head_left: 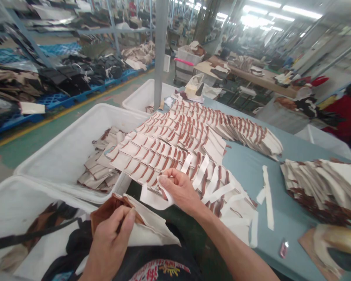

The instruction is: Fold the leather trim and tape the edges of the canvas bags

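Observation:
My left hand (pixel 112 238) is closed on a stack of cream and brown fabric pieces (pixel 140 222) held near my lap. My right hand (pixel 178 189) pinches a white strip (pixel 153 197) at the near edge of the rows of overlapped cream pieces with brown stripes (pixel 178 144) laid out on the blue table (pixel 251 171). More white strips (pixel 267 197) lie loose on the table to the right of that hand.
White plastic bins (pixel 61 152) stand at the left, one holding loose pieces. A grey post (pixel 160 50) rises at the table's far edge. Another pile of pieces (pixel 324 187) lies at right. A person in red (pixel 345 113) is at far right. Shelves with stacked material line the left aisle.

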`<state>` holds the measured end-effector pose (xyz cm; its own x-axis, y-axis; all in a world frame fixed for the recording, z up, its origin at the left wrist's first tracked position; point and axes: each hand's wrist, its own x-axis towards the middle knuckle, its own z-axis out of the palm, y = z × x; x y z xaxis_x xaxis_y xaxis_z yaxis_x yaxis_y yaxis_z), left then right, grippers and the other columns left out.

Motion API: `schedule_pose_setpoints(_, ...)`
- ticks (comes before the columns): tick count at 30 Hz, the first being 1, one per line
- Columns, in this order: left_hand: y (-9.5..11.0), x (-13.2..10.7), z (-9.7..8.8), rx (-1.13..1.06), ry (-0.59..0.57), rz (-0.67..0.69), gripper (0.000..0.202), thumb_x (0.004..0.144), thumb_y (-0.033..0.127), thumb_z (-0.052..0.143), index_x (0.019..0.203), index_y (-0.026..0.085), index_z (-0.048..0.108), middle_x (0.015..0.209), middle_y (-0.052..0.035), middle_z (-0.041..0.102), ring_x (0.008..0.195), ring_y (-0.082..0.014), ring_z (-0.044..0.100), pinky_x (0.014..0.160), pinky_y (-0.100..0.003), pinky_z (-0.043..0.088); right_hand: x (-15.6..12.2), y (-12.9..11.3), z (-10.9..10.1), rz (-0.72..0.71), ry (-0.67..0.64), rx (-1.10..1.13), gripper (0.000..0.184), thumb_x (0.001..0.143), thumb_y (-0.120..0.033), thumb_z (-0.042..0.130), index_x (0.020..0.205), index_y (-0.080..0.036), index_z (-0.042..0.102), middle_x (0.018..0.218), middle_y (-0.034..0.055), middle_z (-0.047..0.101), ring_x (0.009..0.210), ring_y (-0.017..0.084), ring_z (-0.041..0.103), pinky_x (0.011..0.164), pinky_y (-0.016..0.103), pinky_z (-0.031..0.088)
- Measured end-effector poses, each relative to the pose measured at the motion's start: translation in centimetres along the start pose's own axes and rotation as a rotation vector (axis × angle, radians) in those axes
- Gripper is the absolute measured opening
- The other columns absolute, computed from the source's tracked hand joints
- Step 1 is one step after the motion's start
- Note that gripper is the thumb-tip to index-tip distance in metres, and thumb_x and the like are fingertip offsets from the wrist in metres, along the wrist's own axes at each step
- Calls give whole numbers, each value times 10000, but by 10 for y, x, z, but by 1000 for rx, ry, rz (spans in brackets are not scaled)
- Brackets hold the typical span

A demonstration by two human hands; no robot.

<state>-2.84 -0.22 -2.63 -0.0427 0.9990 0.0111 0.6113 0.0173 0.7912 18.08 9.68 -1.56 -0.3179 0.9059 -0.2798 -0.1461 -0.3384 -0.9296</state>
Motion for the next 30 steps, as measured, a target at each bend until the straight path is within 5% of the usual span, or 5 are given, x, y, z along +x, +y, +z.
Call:
schedule_pose_setpoints(8, 42, -7, -22, -129, -27, -7, 466, 1066, 479, 475, 687, 229, 581, 611, 42, 597, 569, -143, 574, 548, -223, 458, -69, -33, 18, 76, -184, -26, 602, 844, -758, 797, 954, -181, 667, 628, -46, 592, 504, 84, 474, 499, 215, 364)
schedule_pose_setpoints(14, 69, -16, -32, -267, -130, 46, 407, 1035, 439, 507, 732, 216, 665, 648, 18, 675, 571, -145, 618, 526, -206, 479, -94, -35, 29, -40, -134, -194, 384, 961, -565, 737, 972, -182, 758, 713, -6, 649, 587, 105, 508, 530, 228, 361)
schedule_pose_setpoints(22, 75, -19, -38, -414, -319, 47, 375, 999, 463, 585, 843, 203, 806, 733, -20, 758, 626, -164, 651, 537, -204, 505, -121, -46, 23, -70, -126, -329, 292, 974, -476, 715, 950, -189, 762, 657, -20, 587, 548, 103, 452, 497, 237, 314)
schedule_pose_setpoints(30, 71, -17, -39, -626, -563, -97, 451, 940, 569, 676, 743, 180, 790, 754, -41, 686, 652, -162, 557, 556, -225, 436, -138, -64, 18, -146, -223, -553, 182, 1006, -367, 694, 941, -204, 741, 555, -85, 460, 487, 82, 359, 469, 234, 233)
